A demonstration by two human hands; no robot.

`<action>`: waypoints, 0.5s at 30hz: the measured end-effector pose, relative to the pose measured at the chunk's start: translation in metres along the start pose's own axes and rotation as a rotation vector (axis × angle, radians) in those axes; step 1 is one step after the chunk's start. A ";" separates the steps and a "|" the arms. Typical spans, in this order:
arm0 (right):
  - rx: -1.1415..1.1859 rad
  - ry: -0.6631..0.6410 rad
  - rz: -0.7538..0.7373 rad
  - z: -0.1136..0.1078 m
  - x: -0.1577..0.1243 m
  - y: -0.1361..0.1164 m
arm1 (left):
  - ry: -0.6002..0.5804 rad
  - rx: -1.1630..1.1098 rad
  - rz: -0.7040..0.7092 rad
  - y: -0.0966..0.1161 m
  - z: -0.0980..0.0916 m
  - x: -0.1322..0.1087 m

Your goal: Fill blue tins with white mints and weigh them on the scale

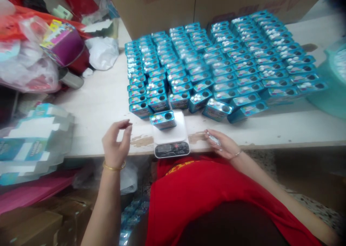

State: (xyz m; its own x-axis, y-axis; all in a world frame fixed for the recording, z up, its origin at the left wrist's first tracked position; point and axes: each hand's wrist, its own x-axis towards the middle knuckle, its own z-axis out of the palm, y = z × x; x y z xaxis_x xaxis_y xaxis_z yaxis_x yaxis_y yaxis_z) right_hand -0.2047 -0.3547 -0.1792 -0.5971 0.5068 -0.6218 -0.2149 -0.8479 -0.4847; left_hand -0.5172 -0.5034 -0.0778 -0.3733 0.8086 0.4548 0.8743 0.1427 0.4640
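A small blue tin [163, 120] with a dark round hole in its top and a few white pellets on it stands on a white kitchen scale [171, 136]. To the left of the scale, my left hand [116, 141] hovers by the table edge, thumb and fingers apart, holding nothing. My right hand [223, 144], palm up at the table edge right of the scale, is curled around several small white pellets [213, 138]. Behind the scale stand many similar blue tins [180, 99] in close rows, many with white pellets on their tops.
A large cardboard box [164, 10] stands behind the tins. At the right is a green basin [327, 91] with white contents. Folded blue-and-white cartons [38, 138] are stacked at the left, below plastic bags [29, 66] and a purple box [65, 46].
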 end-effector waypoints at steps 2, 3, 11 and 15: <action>-0.007 -0.006 0.002 0.001 0.000 0.000 | -0.004 0.003 0.052 0.003 0.000 -0.001; -0.010 -0.005 0.003 0.001 -0.001 0.000 | -0.006 -0.002 0.080 0.005 0.001 -0.001; -0.097 0.034 -0.039 0.020 -0.010 -0.006 | -0.047 0.084 0.284 0.019 0.016 -0.009; -0.232 -0.032 -0.117 0.055 -0.018 -0.021 | -0.093 0.122 0.364 0.023 0.027 -0.012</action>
State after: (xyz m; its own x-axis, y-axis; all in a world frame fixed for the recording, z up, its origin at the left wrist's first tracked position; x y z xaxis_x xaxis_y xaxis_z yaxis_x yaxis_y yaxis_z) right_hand -0.2318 -0.3543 -0.1236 -0.6038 0.5911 -0.5348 -0.1034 -0.7233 -0.6827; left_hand -0.4842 -0.4940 -0.0929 -0.0077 0.8662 0.4997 0.9768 -0.1005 0.1893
